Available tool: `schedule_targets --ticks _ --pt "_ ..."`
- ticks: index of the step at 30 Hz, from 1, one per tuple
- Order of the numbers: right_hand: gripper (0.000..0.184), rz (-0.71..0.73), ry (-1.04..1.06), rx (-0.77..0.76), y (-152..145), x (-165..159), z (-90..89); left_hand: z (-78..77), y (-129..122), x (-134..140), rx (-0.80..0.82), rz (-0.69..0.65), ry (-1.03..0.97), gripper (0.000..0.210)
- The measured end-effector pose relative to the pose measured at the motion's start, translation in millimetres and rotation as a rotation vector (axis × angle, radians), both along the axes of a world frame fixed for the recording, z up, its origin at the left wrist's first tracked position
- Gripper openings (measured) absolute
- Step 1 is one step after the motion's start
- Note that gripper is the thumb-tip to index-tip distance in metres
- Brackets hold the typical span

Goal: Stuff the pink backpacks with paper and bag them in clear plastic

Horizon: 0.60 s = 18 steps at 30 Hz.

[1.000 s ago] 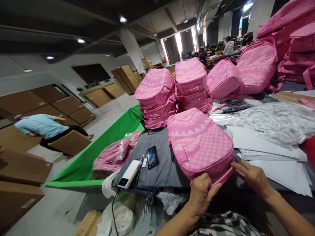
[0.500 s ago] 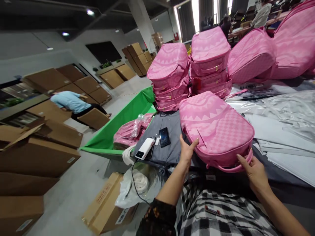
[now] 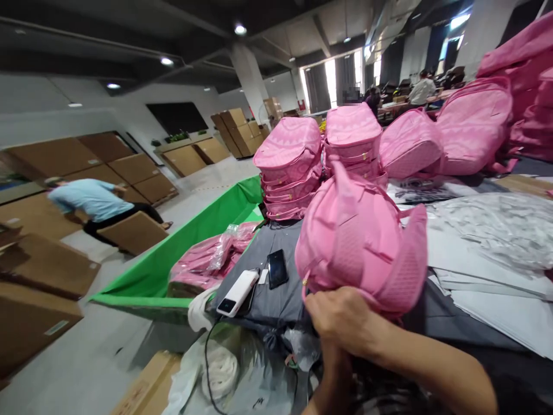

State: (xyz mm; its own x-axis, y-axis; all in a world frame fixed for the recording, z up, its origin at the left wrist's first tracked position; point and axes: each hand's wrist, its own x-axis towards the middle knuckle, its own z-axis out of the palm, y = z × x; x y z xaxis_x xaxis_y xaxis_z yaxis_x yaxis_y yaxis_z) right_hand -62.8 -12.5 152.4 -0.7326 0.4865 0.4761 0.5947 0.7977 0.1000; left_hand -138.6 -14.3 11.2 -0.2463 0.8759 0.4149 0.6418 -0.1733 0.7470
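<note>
A pink backpack (image 3: 367,230) is tipped up on the grey-covered table before me, its shoulder straps and back panel towards me. My right hand (image 3: 345,317) reaches across to the left with curled fingers, gripping the bag's near lower edge. My left hand (image 3: 334,360) is just below it, mostly covered by the right hand and wrist. Its fingers are hidden, so what they touch does not show. Left of the bag lie a black phone (image 3: 277,268) and a white power bank (image 3: 237,293) with a cable.
Stacked pink backpacks (image 3: 288,167) stand behind, with more at the right. A green fabric bin (image 3: 216,222) holds plastic-wrapped pink bags. White sheets (image 3: 505,305) and clear plastic bags (image 3: 501,225) lie at right. Cartons (image 3: 34,334) fill the left, where a person in light blue (image 3: 93,199) bends over.
The backpack has turned over from its patterned front to its strap side. My right hand has crossed leftwards over my left hand. The camera view has tilted upwards.
</note>
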Motion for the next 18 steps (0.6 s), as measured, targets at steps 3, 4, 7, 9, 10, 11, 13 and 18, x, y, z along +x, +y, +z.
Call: schedule_targets --ticks 3,4,7,9,10,11,13,18 --pt "0.007 0.030 -0.212 -0.198 -0.4 -30.6 -54.4 -17.0 -27.9 -36.0 0.024 0.195 -0.177 0.036" --pt "0.006 0.032 -0.219 -0.228 -5.5 -34.2 -67.9 -20.7 -36.5 -46.0 0.022 0.216 -0.223 0.039" --pt "0.007 0.133 -0.058 -0.226 -26.9 -22.6 -86.5 -17.8 -47.4 -57.9 0.030 0.261 -0.394 0.053" --pt "0.017 0.238 0.192 -0.178 -38.1 5.0 -85.8 -6.2 -38.8 -52.3 0.030 0.198 -0.406 0.059" --pt "0.020 0.252 0.322 -0.148 -41.2 25.0 -84.4 0.5 -30.7 -48.1 0.023 0.161 -0.366 0.062" --pt "0.020 0.220 0.430 -0.132 -42.4 49.1 -83.3 6.7 -21.3 -44.5 0.018 0.136 -0.305 0.065" --pt "0.017 0.015 0.576 -0.151 -39.8 109.7 -83.9 15.1 -2.3 -41.3 0.018 0.118 -0.184 0.067" --pt "0.054 -0.742 0.759 -0.499 -20.5 293.8 -99.3 8.5 20.6 -51.2 0.097 0.112 -0.126 0.052"
